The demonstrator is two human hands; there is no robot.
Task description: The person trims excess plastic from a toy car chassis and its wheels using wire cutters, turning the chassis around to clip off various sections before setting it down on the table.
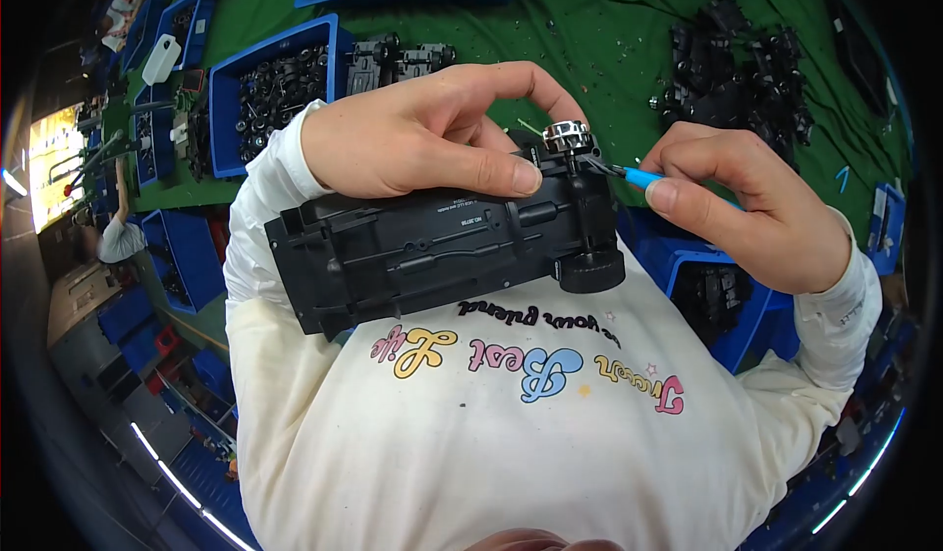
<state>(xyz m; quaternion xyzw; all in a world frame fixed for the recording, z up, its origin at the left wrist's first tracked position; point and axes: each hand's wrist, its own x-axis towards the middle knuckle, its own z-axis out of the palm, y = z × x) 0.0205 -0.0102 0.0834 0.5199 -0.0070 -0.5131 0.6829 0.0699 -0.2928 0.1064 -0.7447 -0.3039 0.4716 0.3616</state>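
Note:
My left hand (432,138) is closed on a black toy car chassis (432,251), thumb on its underside, which faces up and bears small raised lettering. At its right end is an axle with a chrome-rimmed wheel (567,137) at the top and a black wheel (591,271) at the bottom. My right hand (747,202) pinches a thin blue-handled tool (643,177). Its grey metal tip is at the axle, just below the chrome wheel; I cannot tell exactly what kind of tool it is.
A blue bin (273,89) of small dark parts stands on the green cloth (599,45). Two more chassis (393,60) lie beside it. Black parts (732,75) are heaped at right, and a blue crate (732,256) sits below. Another person (120,240) is at far left.

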